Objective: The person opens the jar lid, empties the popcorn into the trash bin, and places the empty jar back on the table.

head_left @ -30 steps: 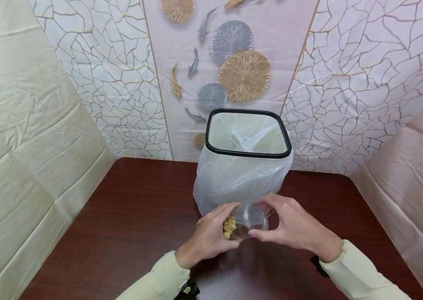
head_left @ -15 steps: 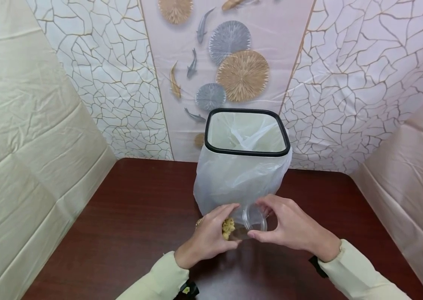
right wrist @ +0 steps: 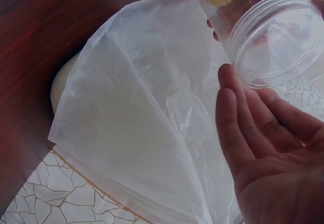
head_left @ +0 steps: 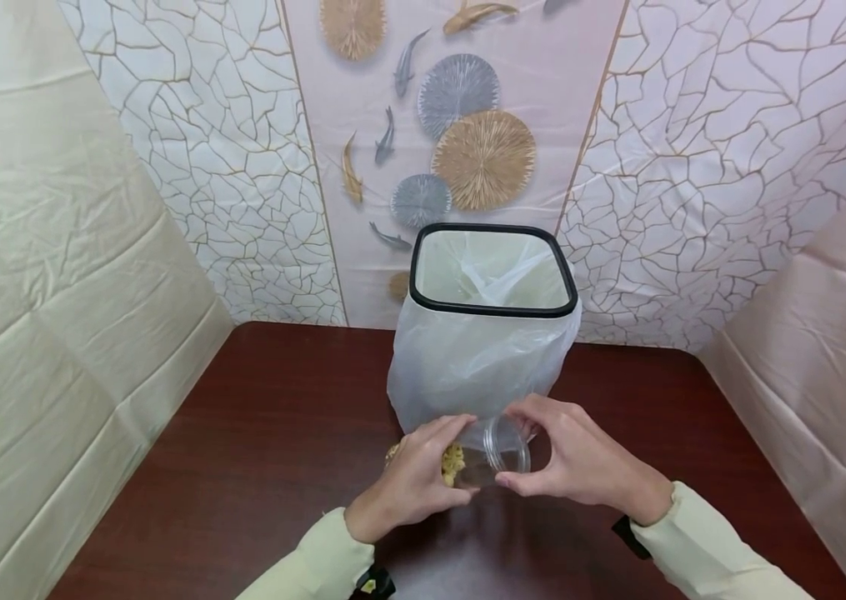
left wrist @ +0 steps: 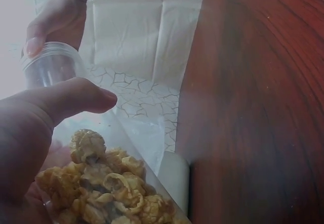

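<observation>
A clear plastic jar [head_left: 473, 468] with caramel-coloured popcorn [left wrist: 121, 188] in its bottom is held on its side, close in front of the bin. My left hand [head_left: 411, 473] grips the jar around its popcorn end, thumb on the near side. At the other end, my right hand [head_left: 591, 458] pinches the round ridged clear end [right wrist: 278, 39] between thumb and fingers. The right wrist view shows the right fingertips at its rim. In the left wrist view, the right thumb lies on the edge of this end. The palm side of the left hand is mostly hidden by the jar.
A bin [head_left: 493, 310] with a black rim and a white plastic liner [head_left: 478, 358] stands on the dark red wooden table [head_left: 287, 433], just beyond the hands. Cream cloth [head_left: 77, 250] hangs at both sides. A patterned cloth [head_left: 242, 167] covers the back.
Both hands keep their hold on the jar. The jar and hands have shifted slightly left and lower in the head view, and the background has moved down a little too.
</observation>
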`<state>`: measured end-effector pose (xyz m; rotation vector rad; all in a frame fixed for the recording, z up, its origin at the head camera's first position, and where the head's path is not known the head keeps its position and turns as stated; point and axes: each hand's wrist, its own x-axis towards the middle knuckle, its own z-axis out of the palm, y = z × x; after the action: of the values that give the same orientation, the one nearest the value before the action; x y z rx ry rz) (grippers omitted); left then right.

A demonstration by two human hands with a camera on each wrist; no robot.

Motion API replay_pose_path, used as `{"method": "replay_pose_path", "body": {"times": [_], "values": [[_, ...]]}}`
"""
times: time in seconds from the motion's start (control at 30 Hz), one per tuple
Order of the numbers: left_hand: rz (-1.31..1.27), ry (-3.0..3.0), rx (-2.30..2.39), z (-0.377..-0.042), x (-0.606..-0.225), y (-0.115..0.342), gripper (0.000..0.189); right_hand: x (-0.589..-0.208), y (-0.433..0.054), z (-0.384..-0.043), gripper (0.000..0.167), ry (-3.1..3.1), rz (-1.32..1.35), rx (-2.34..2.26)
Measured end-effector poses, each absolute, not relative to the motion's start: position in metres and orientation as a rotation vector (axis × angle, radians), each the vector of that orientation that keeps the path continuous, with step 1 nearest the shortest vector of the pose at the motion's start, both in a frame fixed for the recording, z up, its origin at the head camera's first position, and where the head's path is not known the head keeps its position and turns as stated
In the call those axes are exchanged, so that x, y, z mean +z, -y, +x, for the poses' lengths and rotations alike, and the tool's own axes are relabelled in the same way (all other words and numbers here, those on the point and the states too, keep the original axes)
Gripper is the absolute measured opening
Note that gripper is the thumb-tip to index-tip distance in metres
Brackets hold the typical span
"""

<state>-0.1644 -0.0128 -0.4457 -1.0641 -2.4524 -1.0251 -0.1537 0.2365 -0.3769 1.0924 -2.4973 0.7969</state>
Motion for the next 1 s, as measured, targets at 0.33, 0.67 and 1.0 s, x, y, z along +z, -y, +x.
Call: {"method": "replay_pose_path", "body": {"times": [0.33,0.67,1.0], "values": [[-1.089,2.481,-1.022,-0.163,-0.439,0.013,0.083,-0.376,-0.240,-0.150,0.054,2.458,1.148,0.751],[-1.134,2.531,-1.027,-0.165,-0.435,0.011,0.082,-0.376,-0.244,-0.145,0.068,2.446,1.165,0.678],[-1.221,2.519,-1.135,-0.169,-0.437,0.013,0.078,-0.378,-0.245,-0.145,0.075,2.354,1.282,0.587]]}}
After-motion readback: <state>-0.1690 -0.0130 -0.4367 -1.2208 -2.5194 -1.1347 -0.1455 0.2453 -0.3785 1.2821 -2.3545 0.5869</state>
